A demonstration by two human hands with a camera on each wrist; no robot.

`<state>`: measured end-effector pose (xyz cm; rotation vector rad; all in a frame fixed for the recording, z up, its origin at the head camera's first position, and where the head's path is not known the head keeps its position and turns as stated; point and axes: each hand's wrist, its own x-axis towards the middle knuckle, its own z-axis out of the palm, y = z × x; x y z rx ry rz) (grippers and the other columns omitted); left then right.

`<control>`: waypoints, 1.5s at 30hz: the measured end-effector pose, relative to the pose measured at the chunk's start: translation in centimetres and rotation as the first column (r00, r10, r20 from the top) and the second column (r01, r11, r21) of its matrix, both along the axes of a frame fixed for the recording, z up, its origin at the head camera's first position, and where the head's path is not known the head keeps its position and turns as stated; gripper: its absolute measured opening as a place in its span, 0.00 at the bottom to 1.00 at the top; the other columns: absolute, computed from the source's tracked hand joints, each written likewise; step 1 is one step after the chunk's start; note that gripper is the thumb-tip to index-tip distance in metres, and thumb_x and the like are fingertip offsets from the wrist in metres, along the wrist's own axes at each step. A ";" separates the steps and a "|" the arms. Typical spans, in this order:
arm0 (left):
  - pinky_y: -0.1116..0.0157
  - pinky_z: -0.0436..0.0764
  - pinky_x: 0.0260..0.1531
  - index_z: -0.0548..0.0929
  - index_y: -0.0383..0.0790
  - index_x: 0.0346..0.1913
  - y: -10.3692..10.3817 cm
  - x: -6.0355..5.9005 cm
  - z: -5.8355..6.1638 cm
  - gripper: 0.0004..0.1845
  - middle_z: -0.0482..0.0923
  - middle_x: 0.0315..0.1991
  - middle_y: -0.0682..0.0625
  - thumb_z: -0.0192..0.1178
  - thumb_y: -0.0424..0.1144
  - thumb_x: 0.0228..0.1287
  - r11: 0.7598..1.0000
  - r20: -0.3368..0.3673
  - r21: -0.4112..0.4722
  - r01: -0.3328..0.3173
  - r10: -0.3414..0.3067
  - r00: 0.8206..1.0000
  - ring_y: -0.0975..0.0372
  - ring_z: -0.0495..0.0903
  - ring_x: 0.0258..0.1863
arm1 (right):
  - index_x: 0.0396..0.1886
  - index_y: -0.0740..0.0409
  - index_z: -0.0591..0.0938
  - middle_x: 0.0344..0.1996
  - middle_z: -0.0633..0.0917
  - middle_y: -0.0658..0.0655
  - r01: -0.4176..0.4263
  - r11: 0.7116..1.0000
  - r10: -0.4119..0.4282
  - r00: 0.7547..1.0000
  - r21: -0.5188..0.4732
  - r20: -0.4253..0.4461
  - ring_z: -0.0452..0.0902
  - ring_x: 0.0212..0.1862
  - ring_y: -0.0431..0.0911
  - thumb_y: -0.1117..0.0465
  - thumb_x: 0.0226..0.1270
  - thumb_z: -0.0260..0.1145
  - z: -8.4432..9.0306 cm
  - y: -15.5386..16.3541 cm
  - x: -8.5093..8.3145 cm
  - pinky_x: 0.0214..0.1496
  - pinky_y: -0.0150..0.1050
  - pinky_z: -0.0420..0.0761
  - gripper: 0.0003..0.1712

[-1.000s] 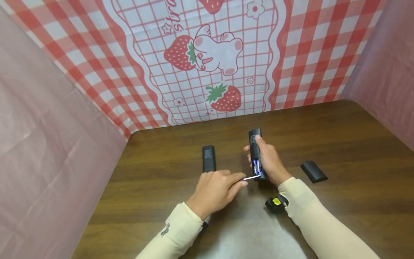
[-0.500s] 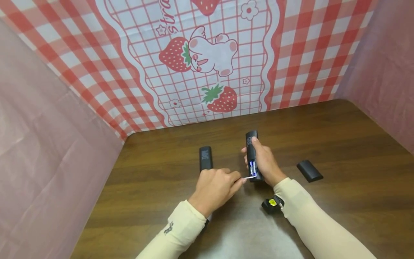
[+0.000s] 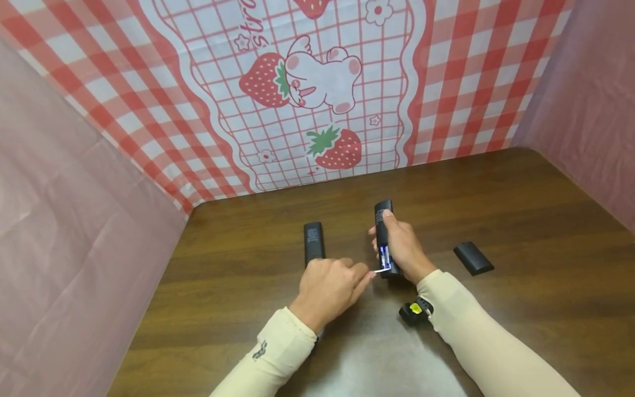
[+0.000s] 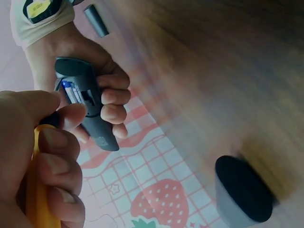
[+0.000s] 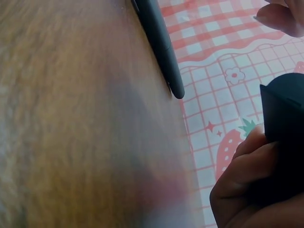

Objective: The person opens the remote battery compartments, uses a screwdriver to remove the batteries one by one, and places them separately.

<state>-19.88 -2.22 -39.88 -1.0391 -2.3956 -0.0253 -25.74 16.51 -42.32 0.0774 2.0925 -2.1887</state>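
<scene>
My right hand grips a black remote control, back side up, thumb along its edge. Its battery compartment lies open, with blue-and-silver batteries inside. In my left hand is a pick tool with an orange handle and a thin metal shaft. The shaft's tip is right at the near end of the batteries. Curled fingers wrap the handle in the left wrist view, while thumb and index finger pinch near its dark collar. The right wrist view shows only the remote's dark end and curled fingers.
A second black remote lies on the wooden table, partly hidden by my left hand. To the right lies a loose black battery cover. A red-and-white strawberry cloth hangs behind the table, with pink cloths at both sides.
The whole head view has shifted slightly, bringing everything a little left in it. Both hands keep their hold, and the tool's tip stays at the batteries' near end.
</scene>
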 end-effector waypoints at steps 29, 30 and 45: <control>0.64 0.70 0.11 0.82 0.49 0.25 0.0 0.3 -1.1 0.19 0.78 0.18 0.56 0.55 0.52 0.74 0.997 -0.039 0.076 -0.004 0.007 0.999 0.64 0.76 0.13 | 0.48 0.72 0.76 0.22 0.79 0.56 -0.015 0.999 0.012 0.999 0.053 0.048 0.75 0.21 0.45 0.38 0.81 0.37 -0.2 0.4 0.0 0.24 0.40 0.79 0.40; 0.64 0.71 0.11 0.82 0.49 0.25 0.0 0.3 -1.1 0.19 0.78 0.18 0.56 0.55 0.52 0.74 0.997 -0.040 0.079 -0.006 0.009 0.999 0.64 0.77 0.14 | 0.48 0.72 0.76 0.21 0.79 0.56 -0.017 0.999 0.015 0.999 0.049 0.047 0.75 0.21 0.45 0.38 0.81 0.37 -0.2 0.5 -0.1 0.25 0.40 0.79 0.40; 0.65 0.68 0.11 0.80 0.49 0.24 0.0 0.2 -1.2 0.20 0.75 0.17 0.59 0.54 0.52 0.75 0.993 -0.069 0.119 0.004 0.004 0.998 0.65 0.76 0.13 | 0.49 0.71 0.77 0.22 0.80 0.57 -0.015 0.999 0.012 0.998 0.035 0.069 0.75 0.21 0.44 0.39 0.81 0.38 -0.3 0.4 -0.1 0.25 0.39 0.80 0.38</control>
